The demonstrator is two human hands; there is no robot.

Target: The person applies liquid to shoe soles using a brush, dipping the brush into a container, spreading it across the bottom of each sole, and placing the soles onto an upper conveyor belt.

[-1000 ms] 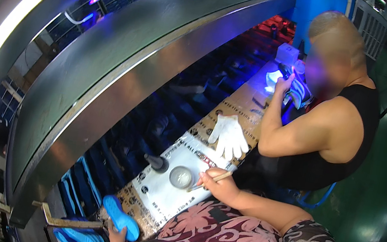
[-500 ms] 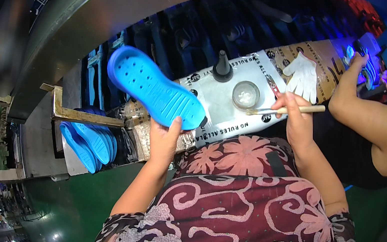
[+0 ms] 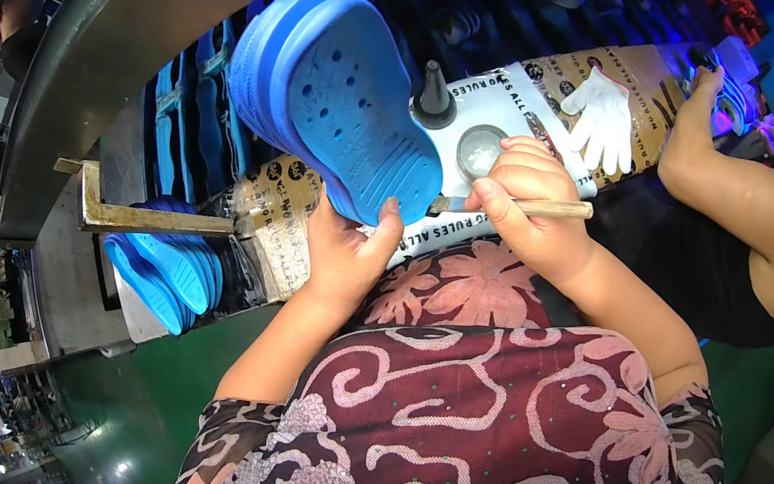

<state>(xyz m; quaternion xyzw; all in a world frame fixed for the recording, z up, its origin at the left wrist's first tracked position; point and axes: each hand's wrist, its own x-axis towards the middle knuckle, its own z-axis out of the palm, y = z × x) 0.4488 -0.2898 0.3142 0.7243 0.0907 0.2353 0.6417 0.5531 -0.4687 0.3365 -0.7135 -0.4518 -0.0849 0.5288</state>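
Brush (image 3: 524, 205) tip hidden behind blue clog (image 3: 349, 99), co-worker's far hand (image 3: 708, 82) blurred

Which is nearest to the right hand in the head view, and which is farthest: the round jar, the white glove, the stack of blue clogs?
Measured from the right hand, which holds a brush:
1. Round jar: on the bench, just above-left of the fingers.
2. White glove: farther up the bench, to the upper right.
3. Stack of blue clogs: far left, below the metal bracket.
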